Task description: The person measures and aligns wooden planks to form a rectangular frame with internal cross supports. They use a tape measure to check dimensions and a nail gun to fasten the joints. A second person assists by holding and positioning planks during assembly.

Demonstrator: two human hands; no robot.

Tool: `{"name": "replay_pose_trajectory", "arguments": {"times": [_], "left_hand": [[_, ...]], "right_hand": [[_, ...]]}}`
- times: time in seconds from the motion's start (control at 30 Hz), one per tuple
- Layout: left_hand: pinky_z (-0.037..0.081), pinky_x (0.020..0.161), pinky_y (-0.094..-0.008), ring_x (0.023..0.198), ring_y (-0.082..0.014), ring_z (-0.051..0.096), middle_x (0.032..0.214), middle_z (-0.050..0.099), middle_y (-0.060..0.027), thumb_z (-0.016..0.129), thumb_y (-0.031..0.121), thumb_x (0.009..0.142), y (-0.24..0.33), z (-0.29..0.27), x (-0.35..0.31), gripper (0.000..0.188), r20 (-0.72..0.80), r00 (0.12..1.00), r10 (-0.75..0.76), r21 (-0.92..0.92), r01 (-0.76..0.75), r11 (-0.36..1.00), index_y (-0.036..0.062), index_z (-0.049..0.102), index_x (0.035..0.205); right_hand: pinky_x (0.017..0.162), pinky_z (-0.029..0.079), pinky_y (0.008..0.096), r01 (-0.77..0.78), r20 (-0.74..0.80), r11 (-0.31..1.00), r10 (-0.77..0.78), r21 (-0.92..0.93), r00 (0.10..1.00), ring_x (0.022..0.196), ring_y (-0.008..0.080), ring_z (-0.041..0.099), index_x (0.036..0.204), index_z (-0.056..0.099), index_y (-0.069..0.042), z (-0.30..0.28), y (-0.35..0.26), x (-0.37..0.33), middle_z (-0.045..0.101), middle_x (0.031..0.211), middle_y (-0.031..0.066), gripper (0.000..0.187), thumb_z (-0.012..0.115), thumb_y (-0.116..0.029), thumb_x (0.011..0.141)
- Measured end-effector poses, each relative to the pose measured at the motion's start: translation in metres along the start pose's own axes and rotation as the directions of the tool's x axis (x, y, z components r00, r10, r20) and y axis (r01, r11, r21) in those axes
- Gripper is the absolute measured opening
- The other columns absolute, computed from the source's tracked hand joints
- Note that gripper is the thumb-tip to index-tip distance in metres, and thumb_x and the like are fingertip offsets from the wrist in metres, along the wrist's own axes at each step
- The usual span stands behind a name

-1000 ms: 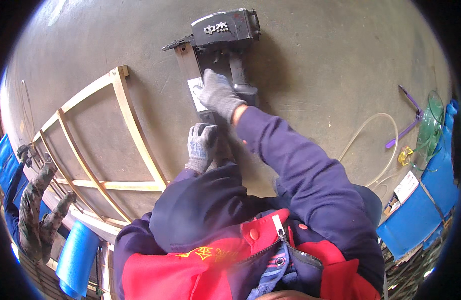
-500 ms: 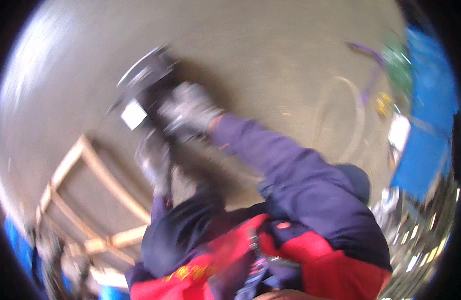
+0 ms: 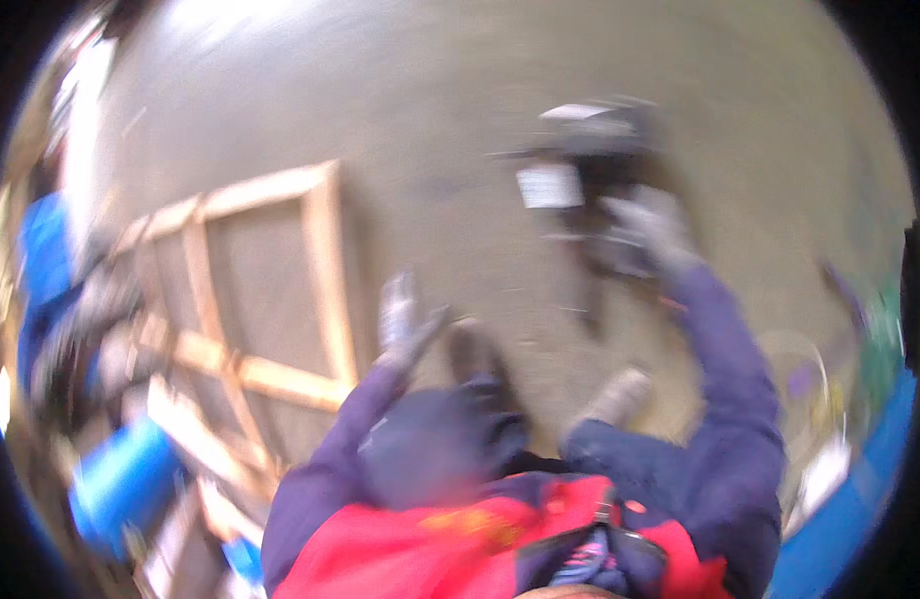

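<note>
A dark power tool [image 3: 605,145] with a curved pale edge and a white label stands on the floor, right of centre. The motion blur hides its exact kind. My right hand [image 3: 654,225], in a pale glove, is closed on the tool's near right part, where the blur hides the fingertips. My left hand [image 3: 405,324], also gloved, hangs away from the tool with thumb and fingers apart, holding nothing. It is nearest to the right side of a slatted wooden frame [image 3: 325,270] lying on the floor.
My shoes, one dark [image 3: 470,349] and one pale [image 3: 619,394], stand below the tool. A blue cylinder [image 3: 125,484] and blurred grey shapes [image 3: 80,329] lie at the left. Along the right are a blue sheet [image 3: 839,539], a white object [image 3: 824,474] and green material [image 3: 884,344].
My left hand has left the tool's side and moved toward the wooden frame, opening. My right hand stays at the tool. The view has swung left, shifting the scene rightward.
</note>
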State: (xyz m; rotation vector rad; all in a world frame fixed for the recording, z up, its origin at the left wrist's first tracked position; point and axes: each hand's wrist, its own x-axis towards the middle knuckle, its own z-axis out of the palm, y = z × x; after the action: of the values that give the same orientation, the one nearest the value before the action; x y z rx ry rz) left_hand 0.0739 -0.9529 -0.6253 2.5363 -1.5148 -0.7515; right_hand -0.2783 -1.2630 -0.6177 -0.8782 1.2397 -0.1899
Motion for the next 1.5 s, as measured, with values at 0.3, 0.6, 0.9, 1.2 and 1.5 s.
{"name": "replay_pose_trajectory", "arguments": {"times": [0.3, 0.6, 0.9, 1.2, 1.5], "left_hand": [[0.033, 0.117, -0.0494, 0.139, -0.0459, 0.038, 0.151, 0.038, -0.0307, 0.077, 0.038, 0.082, -0.113, -0.039, -0.060, 0.097, -0.363, 0.842, -0.399, 0.107, 0.464, 0.879, -0.0066, 0.028, 0.153], [0.050, 0.101, -0.0495, 0.123, -0.0438, 0.058, 0.137, 0.050, -0.0312, 0.069, 0.047, 0.087, -0.148, 0.003, -0.082, 0.102, 0.058, 0.727, -0.684, 0.279, 0.646, 0.710, -0.0078, 0.017, 0.156], [0.055, 0.091, -0.0504, 0.105, -0.0444, 0.069, 0.116, 0.066, -0.0293, 0.067, 0.042, 0.092, -0.141, -0.035, -0.046, 0.062, 0.245, 0.595, -0.765, 0.330, 0.691, 0.643, -0.0008, 0.041, 0.128], [0.054, 0.092, -0.0504, 0.106, -0.0450, 0.068, 0.115, 0.066, -0.0295, 0.069, 0.039, 0.091, -0.136, -0.036, -0.041, 0.062, 0.252, 0.560, -0.789, 0.365, 0.700, 0.614, -0.0019, 0.042, 0.128], [0.054, 0.091, -0.0519, 0.105, -0.0460, 0.068, 0.114, 0.065, -0.0320, 0.070, 0.038, 0.090, -0.144, -0.033, -0.044, 0.064, 0.266, 0.572, -0.776, 0.303, 0.715, 0.631, -0.0035, 0.040, 0.128]], "right_hand": [[0.109, 0.041, 0.0364, -0.094, -0.467, 0.871, -0.165, -0.482, 0.869, 0.128, 0.0274, 0.054, 0.145, 0.045, 0.008, -0.343, 0.165, -0.049, 0.054, 0.144, 0.0190, 0.066, 0.073, -0.025, 0.094], [0.105, 0.047, 0.0361, -0.388, -0.590, 0.753, 0.000, -0.531, 0.807, 0.121, 0.0292, 0.060, 0.141, 0.050, 0.008, -0.436, 0.261, -0.096, 0.060, 0.138, 0.0216, 0.062, 0.071, -0.024, 0.093], [0.107, 0.045, 0.0416, -0.422, -0.608, 0.580, -0.167, -0.697, 0.776, 0.124, 0.0362, 0.059, 0.140, 0.047, 0.011, -0.437, 0.273, -0.099, 0.058, 0.138, 0.0265, 0.060, 0.064, -0.031, 0.100], [0.103, 0.048, 0.0436, -0.617, -0.708, 0.425, -0.085, -0.662, 0.701, 0.121, 0.0416, 0.060, 0.132, 0.050, 0.012, -0.448, 0.275, -0.094, 0.060, 0.131, 0.0311, 0.070, 0.066, -0.046, 0.096], [0.103, 0.046, 0.0466, -0.596, -0.663, 0.371, -0.078, -0.712, 0.744, 0.122, 0.0456, 0.058, 0.133, 0.052, 0.013, -0.425, 0.240, -0.095, 0.058, 0.133, 0.0336, 0.079, 0.058, -0.057, 0.097]]}}
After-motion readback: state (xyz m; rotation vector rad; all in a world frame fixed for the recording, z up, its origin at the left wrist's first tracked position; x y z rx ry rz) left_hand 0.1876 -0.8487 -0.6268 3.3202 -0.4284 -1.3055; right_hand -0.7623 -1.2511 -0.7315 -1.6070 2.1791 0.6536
